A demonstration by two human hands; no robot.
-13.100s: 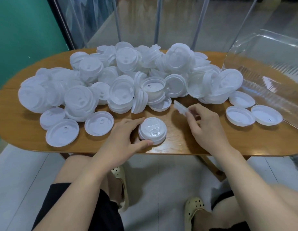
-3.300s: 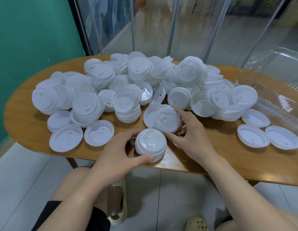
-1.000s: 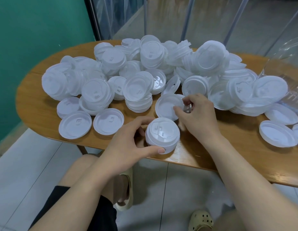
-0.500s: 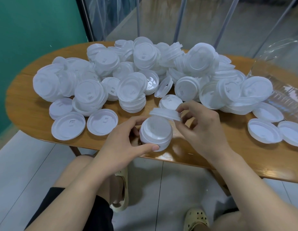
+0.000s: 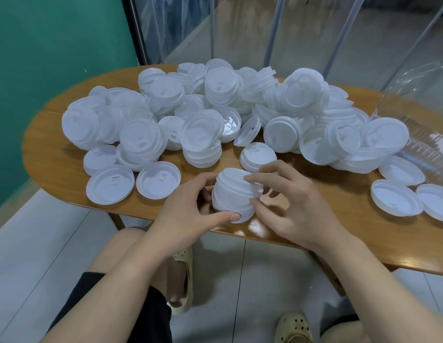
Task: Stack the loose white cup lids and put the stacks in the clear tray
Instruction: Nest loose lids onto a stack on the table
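A short stack of white lids [image 5: 234,194] stands near the front edge of the wooden table [image 5: 49,159]. My left hand [image 5: 190,211] grips the stack from the left, thumb along its front. My right hand [image 5: 287,201] holds the top lid from the right, fingertips on its rim. A big pile of loose white lids [image 5: 215,107] covers the table behind. The clear tray [image 5: 428,142] lies at the right edge, partly out of frame.
Two lids lie upside down at the front left [image 5: 133,184], and three more at the front right [image 5: 398,194]. One lid [image 5: 257,155] sits just behind the stack. A green wall stands to the left, glass panels behind. My knees and sandals are below the table.
My right hand picked a lid from behind the stack, carried it over and set it on top. The stack has grown over the earlier frames. My left hand stayed on it.
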